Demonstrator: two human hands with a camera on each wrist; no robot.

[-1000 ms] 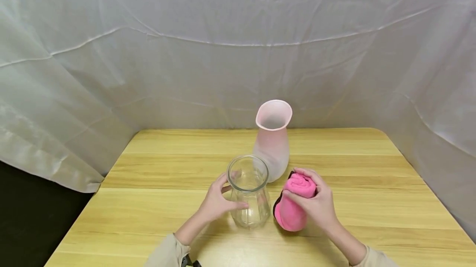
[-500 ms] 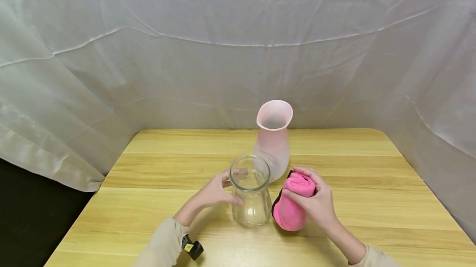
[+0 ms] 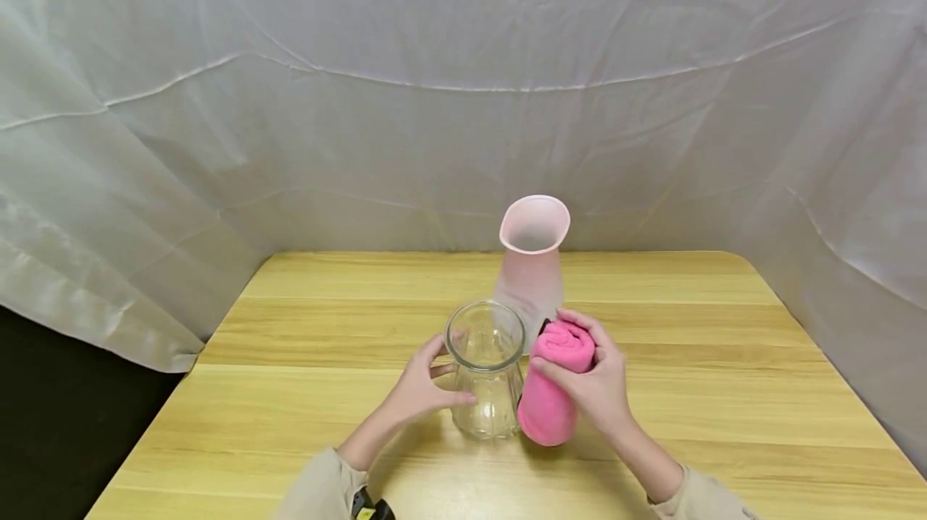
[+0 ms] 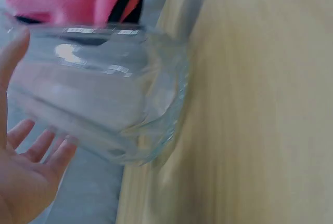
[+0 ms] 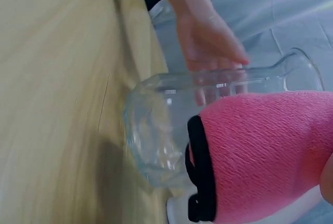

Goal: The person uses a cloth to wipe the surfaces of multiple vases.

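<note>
The glass jar (image 3: pixel 486 369) stood upright on the wooden surface (image 3: pixel 304 391), a little in front of the pink vase (image 3: pixel 532 262). The left hand (image 3: pixel 420 387) lay against the jar's left side with the fingers (image 4: pixel 31 146) nearly straight and spread; it touched the glass but did not really close around it. The right hand (image 3: pixel 597 387) gripped a rolled pink cloth (image 3: pixel 554 387), fingers curled around the upper end, and the roll stood just beside the jar on its right, perhaps touching it.

I judged the jar to be stiff, smooth and rather slippery, and it would break if it fell, so the best place to take it seemed the narrow part under the flared rim (image 3: pixel 484 332), where fingers cannot slide upward. It looked thick-walled, so probably not very light. The cloth was soft and light, with a black edge (image 5: pixel 200 172) at its lower end; it would give under any grip and needed to be held around the middle so the roll would not open.
</note>
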